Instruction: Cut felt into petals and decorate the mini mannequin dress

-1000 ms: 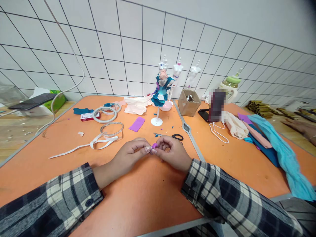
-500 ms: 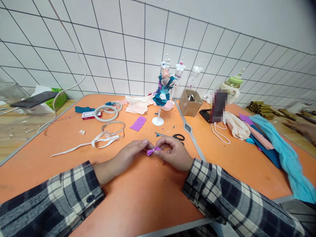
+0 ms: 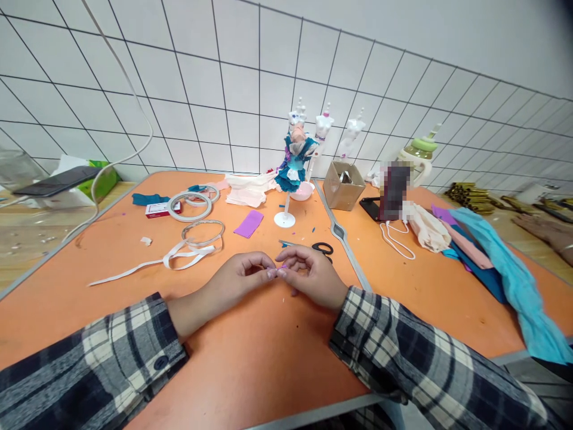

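Observation:
Between my fingertips, over the orange table (image 3: 250, 358), is a small purple paper bow (image 3: 283, 267), mostly covered by my fingers. My left hand (image 3: 239, 278) pinches its left side with thumb and fingers. My right hand (image 3: 316, 278) pinches the right side, its thumb tip almost touching the left thumb. Just behind the right hand lie black-handled scissors (image 3: 322, 246), partly hidden. A folded purple crepe paper piece (image 3: 249, 223) lies behind the left hand. Farther back, a small white mannequin stand (image 3: 285, 220) carries a teal and peach paper dress (image 3: 293, 170).
Rolls of white tape (image 3: 190, 216) and a loose tape strip (image 3: 128, 273) lie at left. At the back stand a cardboard box (image 3: 344, 192), several white mannequins (image 3: 323, 125) and a phone (image 3: 394, 192). Blue crepe paper (image 3: 514, 275) and another person's hand (image 3: 544, 234) are at right.
My left thumb has come forward over the purple bow and now pinches it, hiding most of it. The right hand keeps its hold. The view has shifted slightly.

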